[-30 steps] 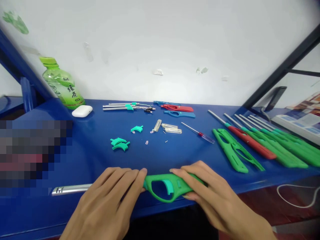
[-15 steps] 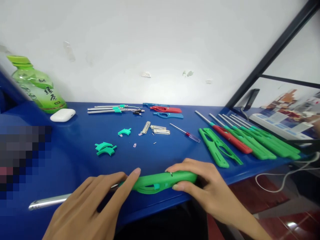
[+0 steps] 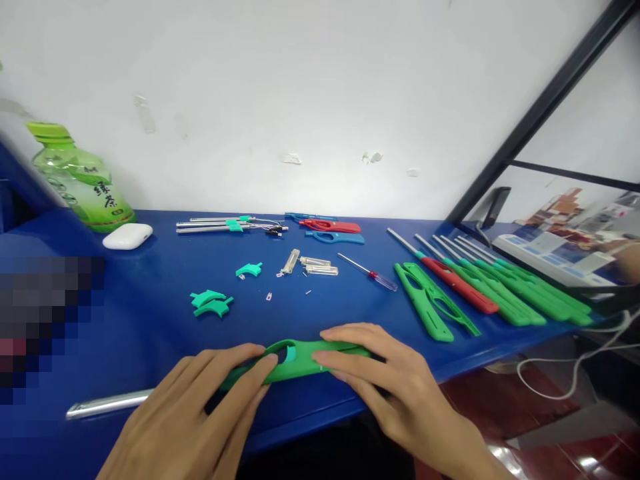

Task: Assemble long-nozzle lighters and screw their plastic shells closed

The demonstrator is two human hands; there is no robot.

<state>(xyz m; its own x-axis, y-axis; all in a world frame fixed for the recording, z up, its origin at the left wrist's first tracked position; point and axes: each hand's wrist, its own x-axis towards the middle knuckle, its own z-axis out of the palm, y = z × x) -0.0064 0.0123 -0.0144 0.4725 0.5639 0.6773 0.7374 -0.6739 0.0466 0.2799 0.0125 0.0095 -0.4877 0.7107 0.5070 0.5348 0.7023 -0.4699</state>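
Note:
A green long-necked lighter (image 3: 303,361) lies sideways near the table's front edge, its metal tube pointing left. My left hand (image 3: 200,407) is closed round its front part, where the tube meets the green body. My right hand (image 3: 395,387) grips the rear of the body, fingers on top and along the near side. A teal trigger piece shows in the body's opening. Beyond the hands lie loose teal triggers (image 3: 213,303), clear fuel tanks (image 3: 320,270) and a screwdriver (image 3: 383,280).
Green half shells (image 3: 425,303) and several lighters, one of them red (image 3: 460,285), lie at the right. Metal tubes (image 3: 210,228) and red and blue shells (image 3: 335,237) are at the back. A bottle (image 3: 85,180) and white case (image 3: 128,236) stand left.
The green lighter has turned about its length, so its opening now faces more upward. My right hand has shifted left, with its fingers laid further over the body.

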